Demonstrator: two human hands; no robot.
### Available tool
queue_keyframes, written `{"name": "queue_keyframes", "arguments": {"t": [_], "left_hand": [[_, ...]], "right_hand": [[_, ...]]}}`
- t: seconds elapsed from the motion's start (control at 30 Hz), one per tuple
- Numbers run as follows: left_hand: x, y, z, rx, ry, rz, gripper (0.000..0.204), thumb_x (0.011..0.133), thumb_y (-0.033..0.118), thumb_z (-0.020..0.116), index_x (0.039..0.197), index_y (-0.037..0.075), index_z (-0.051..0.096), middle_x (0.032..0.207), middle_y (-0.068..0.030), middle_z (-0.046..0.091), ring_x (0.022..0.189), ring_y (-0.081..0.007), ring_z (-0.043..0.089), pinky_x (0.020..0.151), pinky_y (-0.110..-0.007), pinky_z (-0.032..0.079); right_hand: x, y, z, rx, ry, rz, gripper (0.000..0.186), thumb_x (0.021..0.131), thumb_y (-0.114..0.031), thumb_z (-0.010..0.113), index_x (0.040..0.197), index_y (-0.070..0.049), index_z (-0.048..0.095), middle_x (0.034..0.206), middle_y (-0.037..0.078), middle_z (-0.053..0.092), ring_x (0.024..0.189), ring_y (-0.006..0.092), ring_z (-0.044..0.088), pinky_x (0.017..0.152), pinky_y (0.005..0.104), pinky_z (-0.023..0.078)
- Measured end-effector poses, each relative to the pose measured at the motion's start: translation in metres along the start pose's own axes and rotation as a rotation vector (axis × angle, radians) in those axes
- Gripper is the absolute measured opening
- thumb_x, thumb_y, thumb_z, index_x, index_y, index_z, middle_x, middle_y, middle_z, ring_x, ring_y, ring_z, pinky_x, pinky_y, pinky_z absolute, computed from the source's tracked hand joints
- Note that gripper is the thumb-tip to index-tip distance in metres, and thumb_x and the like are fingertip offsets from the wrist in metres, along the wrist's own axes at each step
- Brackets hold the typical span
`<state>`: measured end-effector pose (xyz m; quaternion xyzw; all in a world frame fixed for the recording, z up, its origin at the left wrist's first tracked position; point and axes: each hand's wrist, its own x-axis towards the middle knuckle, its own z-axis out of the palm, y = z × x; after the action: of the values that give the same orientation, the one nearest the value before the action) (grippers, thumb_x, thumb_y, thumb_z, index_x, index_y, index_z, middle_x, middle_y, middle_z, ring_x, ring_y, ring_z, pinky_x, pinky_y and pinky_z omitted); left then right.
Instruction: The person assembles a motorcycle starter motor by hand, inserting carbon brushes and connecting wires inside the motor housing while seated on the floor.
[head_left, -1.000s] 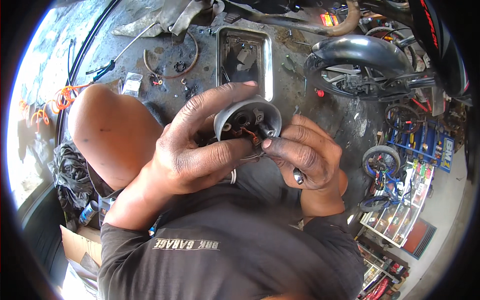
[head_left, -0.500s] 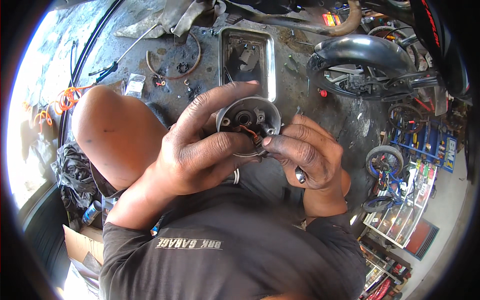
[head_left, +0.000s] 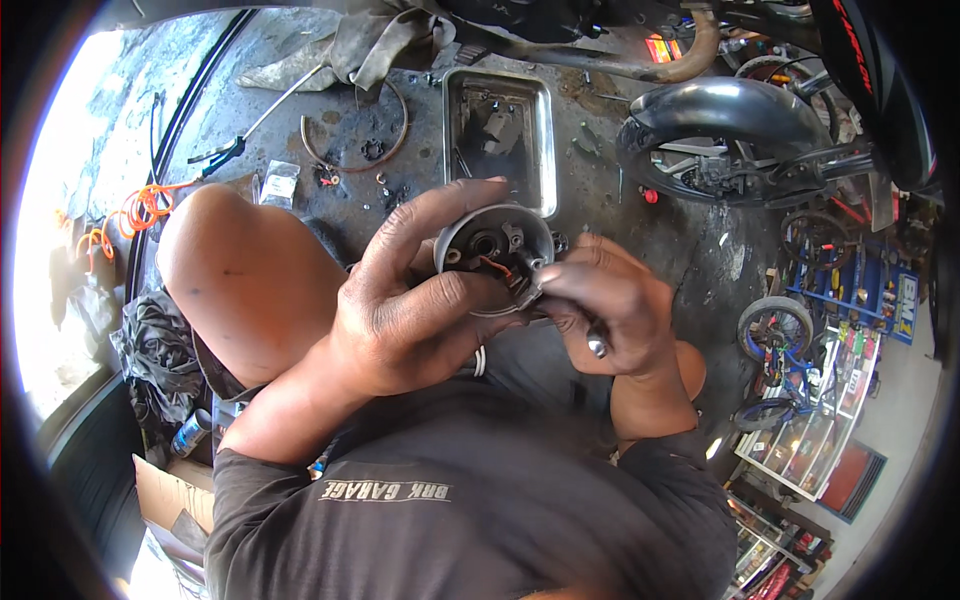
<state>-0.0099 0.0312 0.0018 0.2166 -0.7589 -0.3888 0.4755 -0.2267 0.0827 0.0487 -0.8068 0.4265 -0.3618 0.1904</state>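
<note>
A cup-shaped metal motor housing is held up in front of my torso, its open side facing me. Inside it are a round central seat, small screw posts and an orange-red wire. My left hand wraps round its left side, the index finger over the top and the thumb across the lower rim. At the lower right rim, my right hand pinches with a slightly blurred thumb and curled fingers. A shiny, round-ended metal piece pokes out of that hand's palm; its other end is hidden.
Beyond my hands a metal tray lies on the stained floor. Left of it are a curved hose, small parts and a plastic bag. A motorcycle wheel stands at right, near a blue bicycle and shelving. My bent knee is at left.
The housing and both hands sit slightly lower in view, along with a small shift of the whole scene. My right thumb has shifted a little at the rim. Both hands keep their hold.
</note>
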Motion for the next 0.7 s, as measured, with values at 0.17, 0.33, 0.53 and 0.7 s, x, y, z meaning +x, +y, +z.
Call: {"name": "queue_keyframes", "arguments": {"t": [0.17,0.33,0.53,0.7], "left_hand": [[-0.002,-0.003,0.0,0.129,0.125,0.076,0.037,0.076,0.031,0.089,0.093,0.003,0.071,0.135,-0.0319,0.053,0.118,-0.0386,0.062,0.089,-0.042,0.058],[0.002,0.003,-0.007,0.117,0.081,0.023,0.035,0.077,0.01,0.081,0.106,-0.003,0.066,0.134,-0.0333,0.05,0.116,-0.0386,0.063,0.082,-0.04,0.061],[0.004,0.004,-0.01,0.234,0.006,-0.038,0.031,0.077,-0.001,0.067,0.108,-0.003,0.065,0.127,-0.0271,0.053,0.114,-0.0374,0.062,0.08,-0.038,0.06],[0.003,0.004,-0.007,0.08,0.047,-0.278,0.027,0.075,-0.001,0.073,0.102,0.002,0.073,0.125,-0.0203,0.055,0.106,-0.0318,0.068,0.078,-0.037,0.061]], "right_hand": [[-0.011,0.005,0.011,0.252,0.229,0.35,0.017,0.086,-0.001,0.078,0.097,-0.001,0.065,0.084,0.009,0.069,0.067,0.012,0.063,0.058,0.0272,0.048],[-0.011,0.008,0.02,0.629,0.181,0.486,0.014,0.09,0.0,0.075,0.098,0.002,0.064,0.083,0.004,0.069,0.077,0.0063,0.063,0.067,0.0227,0.05],[-0.008,0.011,0.025,0.459,0.18,0.397,0.015,0.087,-0.001,0.078,0.095,0.001,0.066,0.086,0.007,0.071,0.08,0.0109,0.067,0.07,0.0258,0.051],[-0.011,0.011,0.031,0.349,0.198,0.395,0.016,0.084,-0.002,0.079,0.093,0.001,0.067,0.086,0.01,0.072,0.078,0.0171,0.069,0.071,0.0294,0.053]]}}
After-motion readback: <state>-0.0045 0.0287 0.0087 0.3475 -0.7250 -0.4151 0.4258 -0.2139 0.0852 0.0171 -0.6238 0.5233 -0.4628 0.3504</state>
